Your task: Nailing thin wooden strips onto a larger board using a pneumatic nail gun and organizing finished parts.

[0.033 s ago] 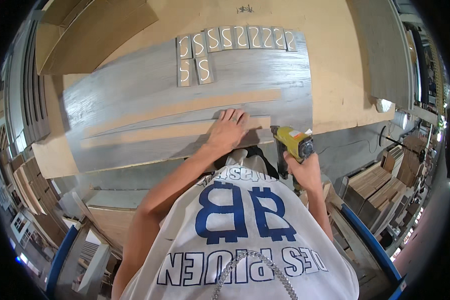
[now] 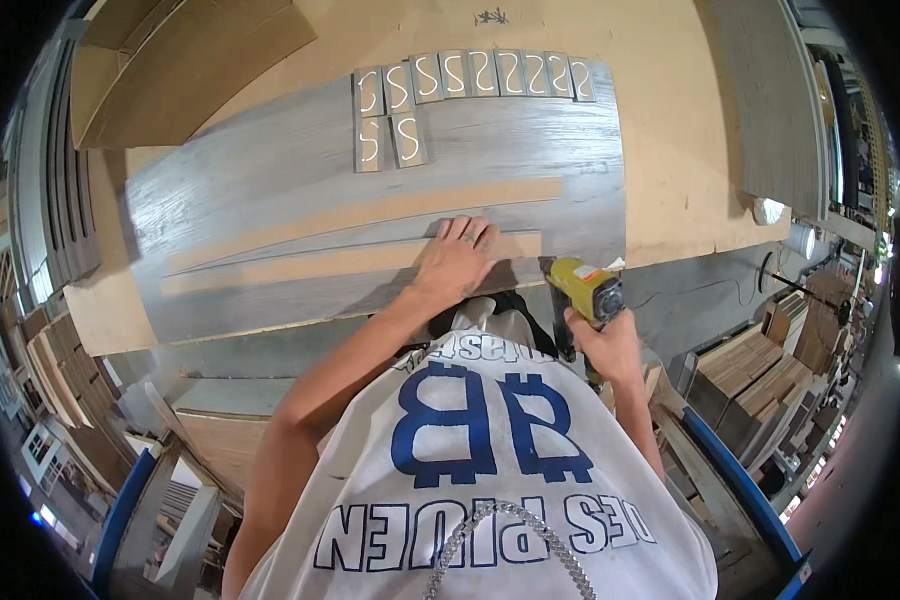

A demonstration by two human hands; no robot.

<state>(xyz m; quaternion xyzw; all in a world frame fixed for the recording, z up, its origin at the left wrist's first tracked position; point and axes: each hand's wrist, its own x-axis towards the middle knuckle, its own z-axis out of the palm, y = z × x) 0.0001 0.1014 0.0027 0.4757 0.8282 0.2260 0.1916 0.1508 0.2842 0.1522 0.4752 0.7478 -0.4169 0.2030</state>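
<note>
My left hand [image 2: 458, 262] lies with its fingers flat across a narrow tan strip [image 2: 320, 268] on the near side of a grey wood-grain panel [image 2: 260, 140]. My right hand [image 2: 610, 343] is wrapped round the handle of a yellow-green and black nail gun [image 2: 585, 285]. The tool's nose is at the strip's right end, by the panel's near edge; I cannot tell whether it touches. A second tan strip [image 2: 370, 212] lies farther back on the panel. Toward the far edge sit several small grey-edged blocks [image 2: 482, 75], each with a white S-shaped bead.
Under the panel is a tan worktable [image 2: 670, 150]. An opened cardboard box [image 2: 190, 70] stands at the far left, and grey boards [image 2: 770, 110] lie at the far right. A thin cable [image 2: 705, 287] hangs on the right, near stacked wooden pieces [image 2: 740, 370].
The nail gun has tilted and shifted very slightly in my right hand. My left hand stays in place on the strip.
</note>
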